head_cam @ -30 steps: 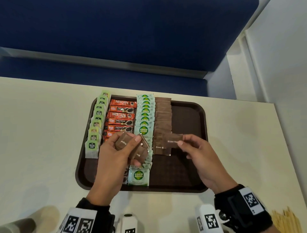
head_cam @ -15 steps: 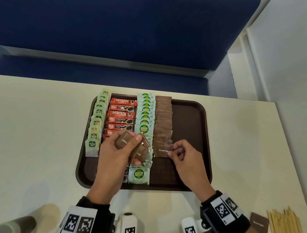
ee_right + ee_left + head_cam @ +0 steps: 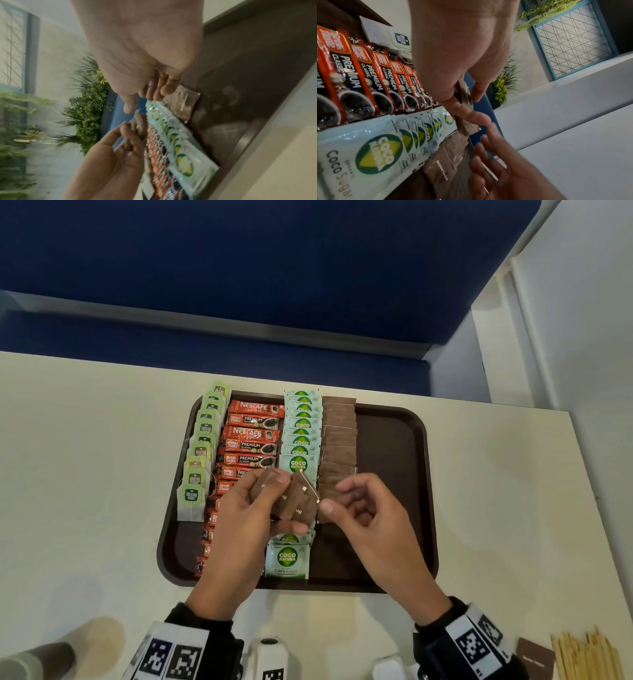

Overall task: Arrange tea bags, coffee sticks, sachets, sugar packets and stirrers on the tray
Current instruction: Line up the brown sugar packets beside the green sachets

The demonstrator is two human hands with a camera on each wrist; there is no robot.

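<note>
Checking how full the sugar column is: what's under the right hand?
Under the right hand, the near end of the brown packet row shows on the tray. Whether more packets lie beneath the palm is hidden.

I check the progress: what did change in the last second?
The right hand laid its brown sugar packet at the near end of the brown row, let go, and moved left toward the packets in the left hand. The left hand's grip and the tray stayed.

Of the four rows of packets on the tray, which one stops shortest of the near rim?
The tea bags, the leftmost row on the tray. It ends about mid-tray, while the coffee sticks and Coco Natura sachets run nearly to the near rim.
</note>
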